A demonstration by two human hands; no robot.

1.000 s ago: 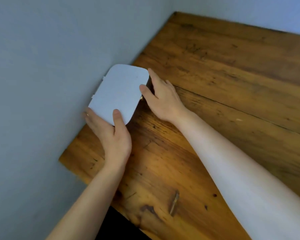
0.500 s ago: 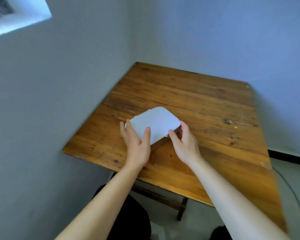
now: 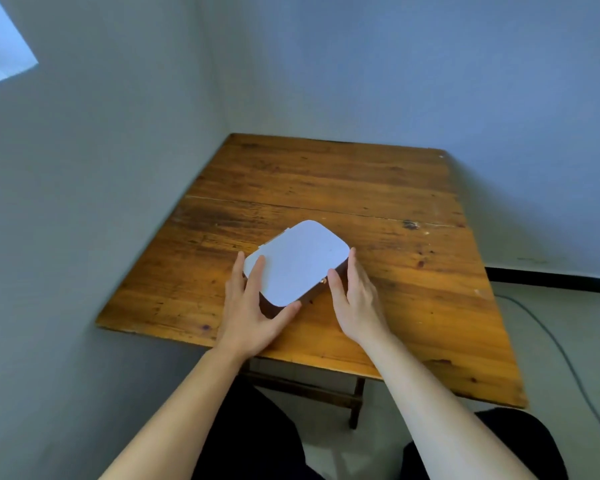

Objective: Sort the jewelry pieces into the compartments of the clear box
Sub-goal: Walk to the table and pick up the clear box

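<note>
Box (image 3: 300, 263), lid shut, sat between my hands: left hand (image 3: 250, 308) spread over its near corner, right hand (image 3: 355, 296) flat against its side, on the table (image 3: 413, 271). No jewelry showed; sorting seemed unstarted.

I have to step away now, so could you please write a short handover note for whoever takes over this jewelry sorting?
Left hand: open, flat against the box's near-left corner, fingers on the lid.
Right hand: open, resting against the box's right side by the small gold clasp.
Box: lid closed, on the wooden table, near its front-left part.
Jewelry: none visible; I cannot tell whether any is inside.
Done: box set on the table.
Left: open the lid, find the pieces, sort them into compartments.
</note>
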